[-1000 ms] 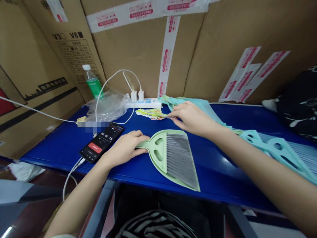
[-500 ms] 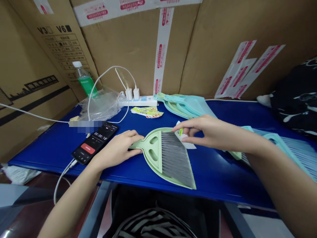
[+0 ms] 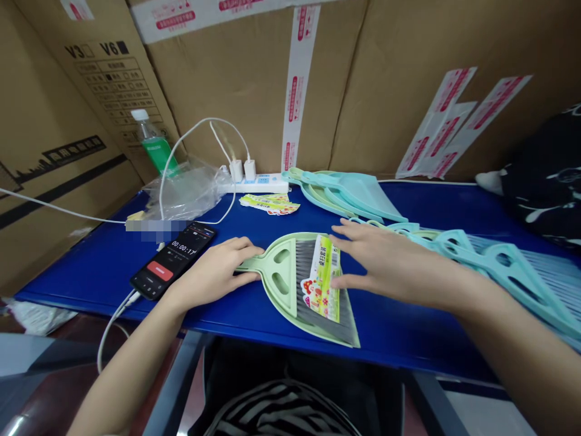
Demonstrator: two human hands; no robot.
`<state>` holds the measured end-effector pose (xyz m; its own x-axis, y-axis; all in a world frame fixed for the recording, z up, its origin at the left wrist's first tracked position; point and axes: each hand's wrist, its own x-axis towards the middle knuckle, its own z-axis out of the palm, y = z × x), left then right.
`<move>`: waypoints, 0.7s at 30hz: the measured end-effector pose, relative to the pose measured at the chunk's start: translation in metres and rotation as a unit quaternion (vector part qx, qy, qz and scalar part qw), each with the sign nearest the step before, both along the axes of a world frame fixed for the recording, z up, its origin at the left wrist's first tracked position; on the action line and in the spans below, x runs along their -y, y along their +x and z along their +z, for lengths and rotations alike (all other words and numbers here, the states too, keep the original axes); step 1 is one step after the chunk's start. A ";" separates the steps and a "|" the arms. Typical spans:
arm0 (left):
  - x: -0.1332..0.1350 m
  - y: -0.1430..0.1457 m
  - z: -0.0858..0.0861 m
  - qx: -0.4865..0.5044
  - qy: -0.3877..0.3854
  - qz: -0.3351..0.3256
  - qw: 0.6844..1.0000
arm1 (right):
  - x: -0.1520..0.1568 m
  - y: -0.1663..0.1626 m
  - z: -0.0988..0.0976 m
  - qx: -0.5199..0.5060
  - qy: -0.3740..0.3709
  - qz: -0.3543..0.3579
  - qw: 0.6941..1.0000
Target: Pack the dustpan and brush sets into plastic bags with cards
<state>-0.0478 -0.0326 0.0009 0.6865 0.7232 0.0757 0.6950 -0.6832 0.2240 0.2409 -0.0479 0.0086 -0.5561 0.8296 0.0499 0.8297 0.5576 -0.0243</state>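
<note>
A pale green dustpan [image 3: 267,243] lies on the table with a matching hand brush [image 3: 290,303] nested in it, grey bristles toward the right. My left hand [image 3: 222,263] is closed round their handles at the left end. Across the bristles rests a printed label card [image 3: 323,278], green and yellow with a red mushroom picture. My right hand [image 3: 381,257] is at the card's right edge, fingers apart and holding nothing; its thumb tip is at the edge, and I cannot tell whether it touches.
Blue and green dustpans [image 3: 358,191] are stacked at the back, and blue brushes [image 3: 508,272] lie at the right. A phone [image 3: 172,260], more label cards [image 3: 270,203], a power strip [image 3: 258,183], a plastic bag [image 3: 190,191] and a bottle [image 3: 157,148] occupy the left and back.
The label card, half a second ago pinched in my right hand beside the brush, now lies over the bristles. My right hand has let go and spread its fingers. My left hand stays put.
</note>
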 end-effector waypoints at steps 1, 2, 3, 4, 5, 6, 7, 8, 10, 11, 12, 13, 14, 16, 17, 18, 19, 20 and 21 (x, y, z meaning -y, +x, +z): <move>0.000 0.000 0.000 -0.001 0.002 0.000 1.000 | 0.000 0.000 -0.004 0.013 -0.002 0.007 1.000; 0.000 0.000 0.000 -0.002 0.003 0.000 1.000 | 0.000 -0.001 -0.007 0.023 -0.012 0.012 1.000; 0.000 0.000 0.000 -0.003 0.004 0.000 1.000 | 0.000 -0.002 -0.008 0.030 -0.025 0.013 0.999; 0.000 0.000 0.000 -0.004 0.005 0.000 1.000 | 0.001 -0.004 -0.009 0.035 -0.040 0.010 0.999; 0.000 0.000 0.000 -0.005 0.005 0.000 1.000 | 0.002 -0.007 -0.008 0.038 -0.054 0.004 0.998; 0.000 0.001 0.000 -0.006 0.003 0.001 1.000 | 0.002 -0.009 -0.007 0.037 -0.067 -0.001 0.997; 0.000 0.001 0.001 -0.007 0.002 0.002 1.000 | 0.003 -0.010 -0.006 0.032 -0.079 -0.006 0.996; 0.000 0.001 0.001 -0.008 0.000 0.002 1.000 | 0.003 -0.012 -0.005 0.028 -0.091 -0.010 0.995; 0.000 0.001 0.001 -0.009 -0.001 0.002 1.000 | 0.003 -0.013 -0.003 0.019 -0.113 -0.012 0.993; 0.000 0.001 0.001 -0.008 -0.001 0.001 1.000 | 0.003 -0.013 -0.003 0.015 -0.120 -0.010 0.993; 0.000 0.001 0.001 -0.006 0.000 0.000 1.000 | 0.003 -0.012 -0.003 0.011 -0.125 -0.009 0.992; 0.000 0.001 0.000 -0.004 0.001 -0.002 1.000 | 0.003 -0.012 -0.003 0.007 -0.129 -0.008 0.992; 0.000 0.001 0.000 -0.002 0.003 -0.003 1.000 | 0.003 -0.012 -0.003 0.004 -0.133 -0.008 0.991; 0.000 0.001 0.000 -0.001 0.003 -0.004 1.000 | 0.003 -0.012 -0.002 0.003 -0.146 -0.015 0.989; 0.000 0.001 0.000 0.000 0.003 -0.004 1.000 | 0.003 -0.012 -0.001 0.003 -0.154 -0.019 0.988; 0.000 0.001 0.000 -0.001 0.001 -0.004 1.000 | 0.004 -0.011 0.000 0.001 -0.160 -0.022 0.987; 0.001 0.001 0.000 -0.002 0.001 -0.003 1.000 | 0.004 -0.011 0.001 -0.002 -0.162 -0.022 0.986; 0.001 0.001 0.001 -0.002 0.000 -0.002 1.000 | 0.004 -0.010 0.003 -0.007 -0.162 -0.021 0.987; 0.001 0.001 0.001 -0.002 0.000 -0.002 1.000 | 0.004 -0.009 0.004 -0.010 -0.162 -0.020 0.987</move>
<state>-0.0469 -0.0333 0.0018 0.6896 0.7206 0.0722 0.6933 -0.6857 0.2216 0.2320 -0.0515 0.0124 -0.5242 0.8252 -0.2104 0.8485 0.4851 -0.2117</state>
